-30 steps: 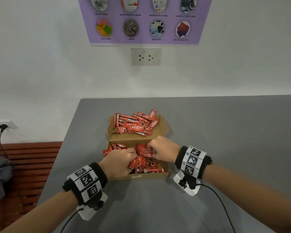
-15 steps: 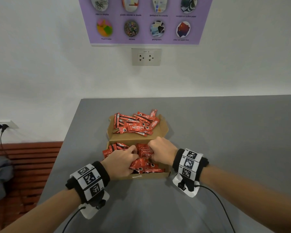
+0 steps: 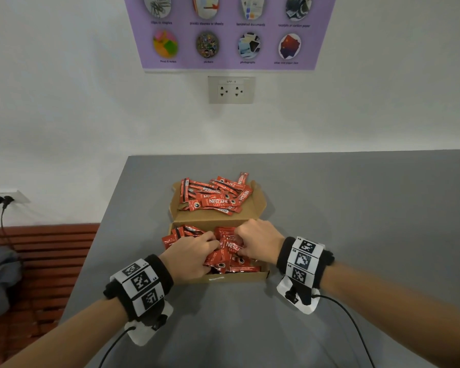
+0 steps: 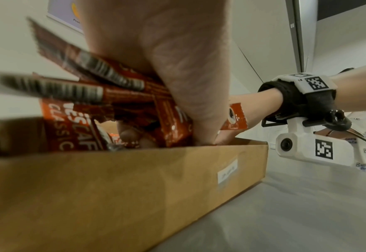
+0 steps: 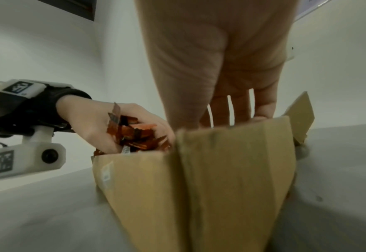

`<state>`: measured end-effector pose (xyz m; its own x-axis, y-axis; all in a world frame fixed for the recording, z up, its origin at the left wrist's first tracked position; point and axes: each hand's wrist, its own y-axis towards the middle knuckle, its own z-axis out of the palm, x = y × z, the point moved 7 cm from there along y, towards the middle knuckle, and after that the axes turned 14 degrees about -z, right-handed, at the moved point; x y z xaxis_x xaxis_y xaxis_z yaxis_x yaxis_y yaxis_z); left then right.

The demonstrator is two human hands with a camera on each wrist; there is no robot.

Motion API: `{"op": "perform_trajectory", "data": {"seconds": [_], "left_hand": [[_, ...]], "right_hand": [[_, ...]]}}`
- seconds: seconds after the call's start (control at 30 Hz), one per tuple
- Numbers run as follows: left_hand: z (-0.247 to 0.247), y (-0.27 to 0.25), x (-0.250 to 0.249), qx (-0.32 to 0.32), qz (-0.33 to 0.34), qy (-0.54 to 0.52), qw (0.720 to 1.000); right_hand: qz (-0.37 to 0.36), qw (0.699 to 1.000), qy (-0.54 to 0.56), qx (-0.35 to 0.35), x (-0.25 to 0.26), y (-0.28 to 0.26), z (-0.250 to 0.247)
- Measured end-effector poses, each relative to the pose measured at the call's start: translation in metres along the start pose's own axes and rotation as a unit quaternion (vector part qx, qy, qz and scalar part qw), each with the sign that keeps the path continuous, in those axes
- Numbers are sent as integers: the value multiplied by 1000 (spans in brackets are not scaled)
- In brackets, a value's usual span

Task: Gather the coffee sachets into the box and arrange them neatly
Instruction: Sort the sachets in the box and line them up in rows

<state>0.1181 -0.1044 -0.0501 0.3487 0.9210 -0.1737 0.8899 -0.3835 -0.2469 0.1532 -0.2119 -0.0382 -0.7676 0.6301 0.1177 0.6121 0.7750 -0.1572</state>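
Note:
An open cardboard box (image 3: 234,278) lies on the grey table, its tray crammed with red coffee sachets (image 3: 230,247). More sachets (image 3: 215,197) sit heaped on the open lid (image 3: 259,208) behind. My left hand (image 3: 194,254) reaches into the tray's left side and grips a bundle of sachets (image 4: 112,95), which fan out of its fist. My right hand (image 3: 258,241) is curled over the sachets on the tray's right side. In the right wrist view its fingers (image 5: 261,105) dip behind the box wall (image 5: 231,179), so the tips are hidden.
The grey table (image 3: 356,208) stretches to the right and toward me. Its left edge drops to a slatted wooden bench (image 3: 37,261). Just behind the table's far edge is a white wall with a socket (image 3: 231,90). Cables hang from both wrist cameras.
My left hand has shifted slightly right and bunched the sachets more tightly. The right hand has stayed almost in place over the tray.

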Motion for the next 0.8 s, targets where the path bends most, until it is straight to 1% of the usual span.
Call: {"op": "perform_trajectory", "data": {"seconds": [0.13, 0.23, 0.47, 0.67, 0.8], "left_hand": [[0, 0, 1, 0, 11, -22, 1000], [-2, -1, 1, 3, 11, -27, 1000], [1, -1, 1, 8, 6, -14, 1000], [0, 0, 0, 13, -1, 0, 1000], [0, 1, -1, 12, 8, -4, 1000]], "right_hand": [[-3, 1000, -22, 12, 1, 0, 6], [10, 1000, -6, 12, -2, 0, 5], [11, 1000, 19, 15, -4, 3, 4], [-1, 1000, -2, 24, -2, 4, 5], [-13, 999, -39, -10, -3, 3, 0]]}}
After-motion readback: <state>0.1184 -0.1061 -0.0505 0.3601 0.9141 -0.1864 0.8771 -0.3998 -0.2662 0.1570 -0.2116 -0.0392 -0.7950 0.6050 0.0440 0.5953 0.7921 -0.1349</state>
